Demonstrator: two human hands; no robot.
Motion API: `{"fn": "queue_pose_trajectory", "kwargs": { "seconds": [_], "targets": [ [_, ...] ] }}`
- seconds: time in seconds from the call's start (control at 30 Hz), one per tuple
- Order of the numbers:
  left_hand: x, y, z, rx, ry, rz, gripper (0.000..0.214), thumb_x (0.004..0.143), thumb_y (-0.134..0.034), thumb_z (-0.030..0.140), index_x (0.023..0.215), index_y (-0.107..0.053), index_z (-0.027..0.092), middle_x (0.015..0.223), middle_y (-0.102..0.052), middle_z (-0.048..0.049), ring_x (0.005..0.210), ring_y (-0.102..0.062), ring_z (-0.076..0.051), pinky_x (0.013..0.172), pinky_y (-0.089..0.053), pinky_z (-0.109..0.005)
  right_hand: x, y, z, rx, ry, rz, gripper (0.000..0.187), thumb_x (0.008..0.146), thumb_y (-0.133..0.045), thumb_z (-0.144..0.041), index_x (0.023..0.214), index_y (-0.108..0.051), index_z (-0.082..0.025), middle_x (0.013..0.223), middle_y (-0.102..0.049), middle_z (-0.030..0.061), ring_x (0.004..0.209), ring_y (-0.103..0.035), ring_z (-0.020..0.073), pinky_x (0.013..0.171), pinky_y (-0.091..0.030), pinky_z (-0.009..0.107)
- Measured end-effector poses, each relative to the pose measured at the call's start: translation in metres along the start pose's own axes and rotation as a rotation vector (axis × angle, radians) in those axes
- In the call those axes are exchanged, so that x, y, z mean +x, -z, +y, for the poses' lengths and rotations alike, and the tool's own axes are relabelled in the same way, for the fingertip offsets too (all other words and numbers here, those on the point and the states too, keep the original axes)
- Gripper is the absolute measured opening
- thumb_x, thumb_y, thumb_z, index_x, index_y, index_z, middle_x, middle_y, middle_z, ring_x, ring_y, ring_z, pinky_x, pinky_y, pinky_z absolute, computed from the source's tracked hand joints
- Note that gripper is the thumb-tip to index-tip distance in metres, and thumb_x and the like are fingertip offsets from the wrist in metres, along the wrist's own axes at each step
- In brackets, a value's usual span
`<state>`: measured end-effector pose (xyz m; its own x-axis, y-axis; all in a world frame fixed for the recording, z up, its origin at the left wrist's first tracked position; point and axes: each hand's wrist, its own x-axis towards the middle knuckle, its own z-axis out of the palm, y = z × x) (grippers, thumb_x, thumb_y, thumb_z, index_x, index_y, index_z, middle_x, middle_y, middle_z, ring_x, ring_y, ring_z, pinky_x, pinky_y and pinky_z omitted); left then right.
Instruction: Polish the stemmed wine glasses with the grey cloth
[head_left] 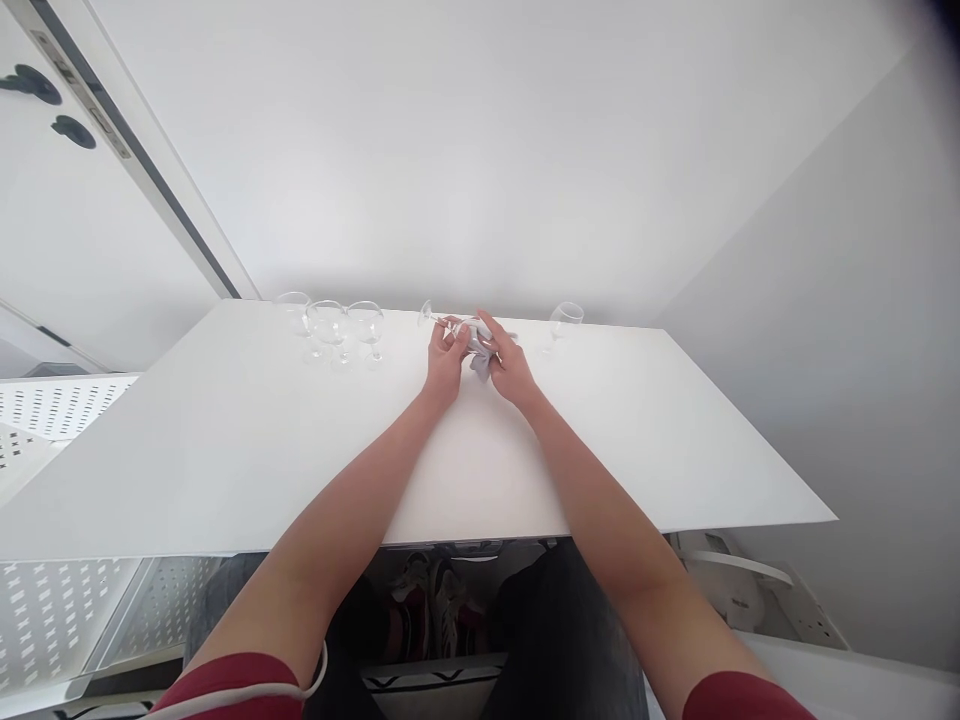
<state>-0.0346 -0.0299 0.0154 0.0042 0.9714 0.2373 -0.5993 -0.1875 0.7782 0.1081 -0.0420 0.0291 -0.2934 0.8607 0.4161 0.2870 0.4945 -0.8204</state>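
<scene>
Centrally, a clear, colourless stemmed glass (425, 314) is held on its side over the worktop (480, 470), between the person's two hands. Its round foot and thin stem project leftward past the left hand (445, 362), whose fingers are curled about the glass; the bowl is largely hidden by fingers and by a pale, crumpled cloth (481, 367). The right hand (513, 372) grasps the cloth against the bowl. Left of the hands, three similar glasses (328, 322) stand upright, close together; to the right stands a single glass (567, 318).
</scene>
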Motion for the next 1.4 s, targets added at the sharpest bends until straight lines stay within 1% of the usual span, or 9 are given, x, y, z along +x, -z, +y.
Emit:
{"fn": "queue_pose_trajectory", "kwargs": {
  "seconds": [0.1, 0.33, 0.67, 0.83, 1.0, 1.13, 1.23, 1.3, 1.4],
  "targets": [
    [0.000, 0.001, -0.001, 0.012, -0.007, 0.008, 0.042, 0.082, -0.082, 0.053, 0.103, -0.057, 0.025, 0.095, -0.074, -0.0032, 0.087, -0.075, -0.020, 0.084, -0.056, -0.037, 0.001, -0.005, 0.002, 0.045, 0.000, -0.026, 0.081, 0.079, -0.052, -0.017, 0.158, -0.043, -0.032, 0.137, -0.068, 0.0048, 0.126, -0.061, 0.0259, 0.106, -0.052, 0.045],
    [0.002, 0.001, -0.001, -0.044, -0.054, 0.039, 0.042, 0.083, -0.082, 0.053, 0.099, -0.054, 0.026, 0.122, -0.074, -0.0061, 0.083, -0.072, -0.016, 0.077, -0.057, -0.033, 0.003, -0.004, 0.014, 0.502, -0.208, -0.058, 0.105, 0.070, -0.059, -0.016, 0.166, -0.020, -0.032, 0.116, -0.076, 0.0036, 0.088, -0.069, 0.0194, 0.073, -0.059, 0.034],
    [0.000, 0.000, -0.001, -0.054, -0.024, -0.002, 0.045, 0.080, -0.084, 0.050, 0.102, -0.055, 0.025, 0.095, -0.074, -0.0014, 0.082, -0.073, -0.016, 0.079, -0.056, -0.031, 0.001, -0.002, 0.005, 0.060, 0.029, -0.114, 0.078, 0.088, -0.058, -0.024, 0.161, -0.034, -0.034, 0.152, -0.059, 0.0045, 0.142, -0.053, 0.0266, 0.117, -0.046, 0.046],
    [-0.001, 0.001, 0.006, -0.074, -0.020, 0.008, 0.040, 0.082, -0.084, 0.048, 0.097, -0.055, 0.023, 0.114, -0.075, -0.0064, 0.089, -0.072, -0.017, 0.081, -0.055, -0.031, 0.003, -0.003, 0.013, 0.552, -0.143, -0.142, 0.092, 0.079, -0.067, -0.021, 0.162, -0.029, -0.031, 0.124, -0.075, 0.0057, 0.096, -0.071, 0.0220, 0.081, -0.060, 0.037],
    [-0.002, -0.003, 0.010, -0.079, 0.001, 0.020, 0.039, 0.085, -0.080, 0.052, 0.099, -0.058, 0.023, 0.119, -0.074, -0.0081, 0.098, -0.072, -0.021, 0.082, -0.056, -0.033, -0.001, -0.006, 0.006, 0.666, -0.130, 0.045, 0.097, 0.082, -0.072, -0.029, 0.166, -0.022, -0.032, 0.085, -0.074, -0.0022, 0.066, -0.063, 0.0172, 0.062, -0.055, 0.032],
    [-0.002, -0.002, 0.006, -0.054, 0.008, 0.023, 0.038, 0.085, -0.080, 0.052, 0.099, -0.059, 0.024, 0.120, -0.074, -0.0083, 0.098, -0.072, -0.020, 0.082, -0.055, -0.032, -0.003, -0.013, -0.004, 0.342, -0.035, 0.019, 0.099, 0.090, -0.070, -0.034, 0.169, -0.011, -0.036, 0.116, -0.075, 0.0046, 0.099, -0.070, 0.0221, 0.093, -0.058, 0.042],
    [0.002, 0.004, 0.004, -0.052, 0.022, 0.073, 0.035, 0.086, -0.080, 0.048, 0.099, -0.061, 0.022, 0.120, -0.074, -0.0086, 0.095, -0.072, -0.020, 0.081, -0.055, -0.033, -0.001, -0.016, -0.005, 0.265, -0.059, -0.056, 0.089, 0.092, -0.068, -0.037, 0.167, -0.021, -0.037, 0.156, -0.054, 0.0072, 0.137, -0.056, 0.0270, 0.117, -0.044, 0.049],
    [0.004, 0.008, 0.004, -0.060, 0.027, 0.118, 0.034, 0.085, -0.080, 0.047, 0.098, -0.061, 0.021, 0.118, -0.074, -0.0088, 0.092, -0.072, -0.020, 0.080, -0.054, -0.033, 0.001, -0.017, -0.003, 0.365, -0.101, -0.104, 0.083, 0.094, -0.066, -0.041, 0.166, -0.025, -0.038, 0.165, -0.043, 0.0051, 0.143, -0.050, 0.0272, 0.118, -0.044, 0.050],
    [0.006, 0.007, 0.003, -0.079, 0.019, 0.097, 0.037, 0.084, -0.081, 0.048, 0.098, -0.060, 0.021, 0.119, -0.074, -0.0091, 0.091, -0.072, -0.020, 0.077, -0.054, -0.033, 0.002, -0.014, 0.000, 0.495, -0.105, -0.105, 0.086, 0.095, -0.065, -0.048, 0.167, -0.019, -0.035, 0.153, -0.058, 0.0080, 0.132, -0.061, 0.0258, 0.113, -0.049, 0.049]
  ]
}}
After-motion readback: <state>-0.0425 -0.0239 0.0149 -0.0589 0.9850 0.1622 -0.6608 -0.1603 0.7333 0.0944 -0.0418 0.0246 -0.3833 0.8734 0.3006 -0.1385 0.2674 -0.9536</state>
